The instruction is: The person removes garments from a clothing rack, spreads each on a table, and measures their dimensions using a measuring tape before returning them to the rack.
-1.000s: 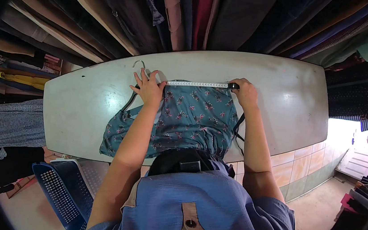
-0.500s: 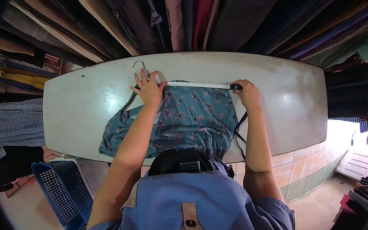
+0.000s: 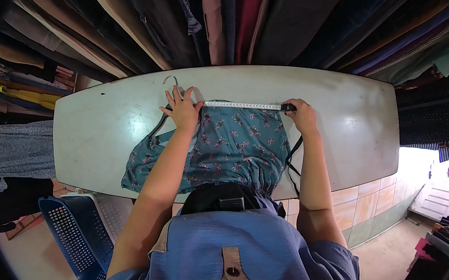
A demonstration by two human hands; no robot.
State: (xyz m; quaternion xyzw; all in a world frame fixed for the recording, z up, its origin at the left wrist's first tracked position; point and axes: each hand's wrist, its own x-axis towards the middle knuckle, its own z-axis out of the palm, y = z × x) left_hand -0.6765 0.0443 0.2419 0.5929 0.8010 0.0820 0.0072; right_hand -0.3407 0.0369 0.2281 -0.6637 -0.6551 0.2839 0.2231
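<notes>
A teal floral garment (image 3: 235, 141) lies on the white table, with a black strap (image 3: 293, 161) trailing off its right side. A hanger's metal hook (image 3: 171, 80) sticks out past its upper left corner. Along the top edge of the cloth runs the white tape (image 3: 244, 105) of a tape measure, stretched straight between my hands. My left hand (image 3: 184, 113) rests with fingers spread near the hanger, its thumb at the tape's left end. The black tape measure case (image 3: 288, 108) is gripped in my right hand (image 3: 304, 117), just beyond the garment's upper right corner.
The white table (image 3: 357, 126) is bordered at the back by a row of hanging trousers (image 3: 296, 27). More clothes (image 3: 16, 145) hang at the left. A blue perforated basket (image 3: 69, 233) stands on the floor at lower left, and dark folded clothes (image 3: 431, 260) are at right.
The view has shifted very slightly. Both hands, the tape and the garment keep the same places on the table.
</notes>
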